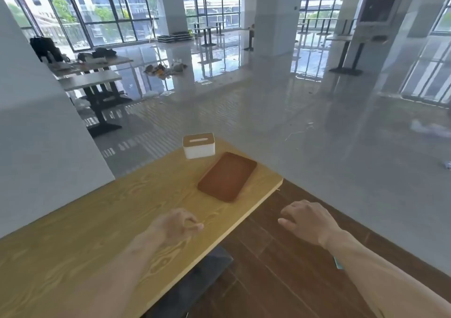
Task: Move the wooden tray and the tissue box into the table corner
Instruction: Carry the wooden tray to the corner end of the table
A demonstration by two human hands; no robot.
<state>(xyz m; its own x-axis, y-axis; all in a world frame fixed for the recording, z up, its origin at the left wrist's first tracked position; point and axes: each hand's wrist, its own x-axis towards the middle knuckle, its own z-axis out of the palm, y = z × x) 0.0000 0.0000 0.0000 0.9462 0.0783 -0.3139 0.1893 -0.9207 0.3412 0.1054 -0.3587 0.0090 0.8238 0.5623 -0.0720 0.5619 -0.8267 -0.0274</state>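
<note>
A dark brown wooden tray (227,176) lies flat on the light wooden table (102,232), near its far right corner. Just behind the tray stands a white tissue box (199,146) with a wooden lid and a slot, close to the table's far edge. My left hand (179,223) hovers over the table in front of the tray, fingers loosely curled, holding nothing. My right hand (306,220) hangs beyond the table's right edge, above the floor, fingers relaxed and empty. Neither hand touches the tray or the box.
A white wall panel (36,134) borders the table on the left. Dark wood flooring (280,269) lies to the right, then a glossy grey floor. A dark table base (195,283) shows beneath the edge. Other tables and pillars stand far behind.
</note>
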